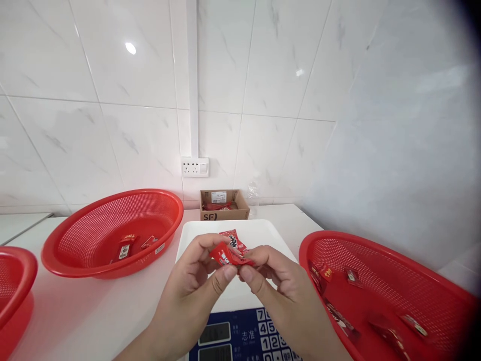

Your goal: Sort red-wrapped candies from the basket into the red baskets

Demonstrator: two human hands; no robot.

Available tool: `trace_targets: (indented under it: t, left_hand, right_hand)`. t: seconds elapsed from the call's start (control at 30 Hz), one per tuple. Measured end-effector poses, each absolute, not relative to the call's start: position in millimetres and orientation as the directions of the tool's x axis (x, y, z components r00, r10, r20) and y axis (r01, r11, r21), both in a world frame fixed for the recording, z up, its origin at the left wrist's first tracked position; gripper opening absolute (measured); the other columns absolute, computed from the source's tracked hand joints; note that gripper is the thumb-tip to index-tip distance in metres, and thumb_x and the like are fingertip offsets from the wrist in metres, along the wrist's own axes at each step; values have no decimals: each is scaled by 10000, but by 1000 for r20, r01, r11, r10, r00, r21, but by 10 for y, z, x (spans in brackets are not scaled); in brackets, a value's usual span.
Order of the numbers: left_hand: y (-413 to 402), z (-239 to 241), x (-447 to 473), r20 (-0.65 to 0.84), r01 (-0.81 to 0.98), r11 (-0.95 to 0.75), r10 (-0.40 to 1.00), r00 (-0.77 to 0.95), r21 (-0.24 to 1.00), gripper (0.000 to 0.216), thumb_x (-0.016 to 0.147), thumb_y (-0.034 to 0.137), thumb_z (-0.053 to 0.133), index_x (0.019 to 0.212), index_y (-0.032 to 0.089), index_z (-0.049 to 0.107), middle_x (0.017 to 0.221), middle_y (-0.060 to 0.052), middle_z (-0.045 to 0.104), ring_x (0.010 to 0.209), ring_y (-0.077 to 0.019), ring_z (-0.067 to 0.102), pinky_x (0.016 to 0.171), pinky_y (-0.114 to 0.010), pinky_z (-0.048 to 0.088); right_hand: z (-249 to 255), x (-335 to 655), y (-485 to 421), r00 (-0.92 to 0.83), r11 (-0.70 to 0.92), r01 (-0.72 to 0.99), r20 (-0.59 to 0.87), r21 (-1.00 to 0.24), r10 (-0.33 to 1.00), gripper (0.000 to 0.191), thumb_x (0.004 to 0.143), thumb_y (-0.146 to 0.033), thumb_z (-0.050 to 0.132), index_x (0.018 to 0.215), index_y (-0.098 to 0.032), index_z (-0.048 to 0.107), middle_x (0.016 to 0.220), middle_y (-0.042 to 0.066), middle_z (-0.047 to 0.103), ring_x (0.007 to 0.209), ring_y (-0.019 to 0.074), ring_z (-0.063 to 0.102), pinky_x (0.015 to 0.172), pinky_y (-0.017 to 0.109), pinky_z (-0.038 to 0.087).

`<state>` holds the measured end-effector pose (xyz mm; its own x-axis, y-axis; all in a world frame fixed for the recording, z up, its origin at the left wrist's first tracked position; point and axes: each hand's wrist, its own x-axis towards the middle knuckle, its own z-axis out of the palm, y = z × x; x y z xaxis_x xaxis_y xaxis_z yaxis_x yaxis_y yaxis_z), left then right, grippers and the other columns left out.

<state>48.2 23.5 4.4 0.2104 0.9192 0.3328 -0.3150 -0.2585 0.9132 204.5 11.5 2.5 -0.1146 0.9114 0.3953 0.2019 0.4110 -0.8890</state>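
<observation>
Between my two hands is a small red packet (230,254) with white print, held above a weighing scale. My left hand (195,283) pinches its left side with thumb and fingers. On its right, my right hand (280,283) grips the edge, the two thumbs almost meeting below. Another red packet with black lettering (235,239) shows just behind; whether it is held or lies on the scale I cannot tell. Beneath is the scale's white pan (195,228), with a blue keypad panel (244,337) in front, partly covered by my hands.
A red plastic basket (112,200) with a few red packets stands left, another basket (17,255) at the left edge. At right, a large red basket (361,240) holds several packets. Behind the scale sits an open cardboard box (225,214) by the tiled wall, under a socket (195,167).
</observation>
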Motion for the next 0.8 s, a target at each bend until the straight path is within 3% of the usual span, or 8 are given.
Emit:
trace_targets:
  t: [0.17, 0.3, 0.43, 0.57, 0.8]
  left_hand:
    - [246, 44, 458, 249, -61, -241, 940, 234, 969, 230, 809, 231, 709, 949, 283, 534, 862, 34, 689, 877, -162, 628, 781, -271, 497]
    - [266, 35, 469, 248, 113, -296, 916, 316, 949, 218, 814, 164, 656, 934, 287, 521, 849, 44, 674, 849, -159, 611, 768, -282, 472]
    - [289, 49, 449, 284, -67, -277, 916, 283, 959, 227, 831, 236, 681, 1004, 296, 546, 874, 37, 676, 853, -149, 619, 785, -276, 493]
    - [277, 70, 426, 298, -218, -240, 908, 295, 946, 242, 823, 253, 718, 1015, 302, 578, 873, 40, 675, 855, -125, 626, 765, -227, 498]
    - [249, 76, 430, 229, -180, -180, 924, 308, 967, 112, 774, 238, 761, 846, 244, 675, 816, 23, 676, 794, -129, 606, 723, -221, 506]
  right_hand:
    - [40, 2065, 157, -116, 410, 263, 393, -873, 912, 240, 884, -444, 606, 1033, -259, 636, 987, 33, 658, 829, 175, 606, 639, 272, 476]
    - [49, 2074, 179, -148, 462, 283, 438, -841, 887, 143, 908, -358, 583, 870, -241, 657, 831, 9, 659, 745, 156, 587, 661, 274, 466]
    - [72, 2086, 154, -21, 351, 235, 356, -907, 934, 262, 909, -416, 565, 740, -222, 615, 690, -8, 623, 640, 143, 525, 568, 262, 402]
    - [82, 2103, 135, -94, 322, 189, 309, -928, 946, 226, 891, -446, 596, 830, -234, 647, 771, -6, 651, 678, 140, 544, 587, 260, 411]
    - [8, 2073, 138, -79, 494, 79, 489, -866, 869, 109, 898, -319, 625, 818, -250, 657, 795, -6, 647, 752, 141, 592, 668, 256, 479]
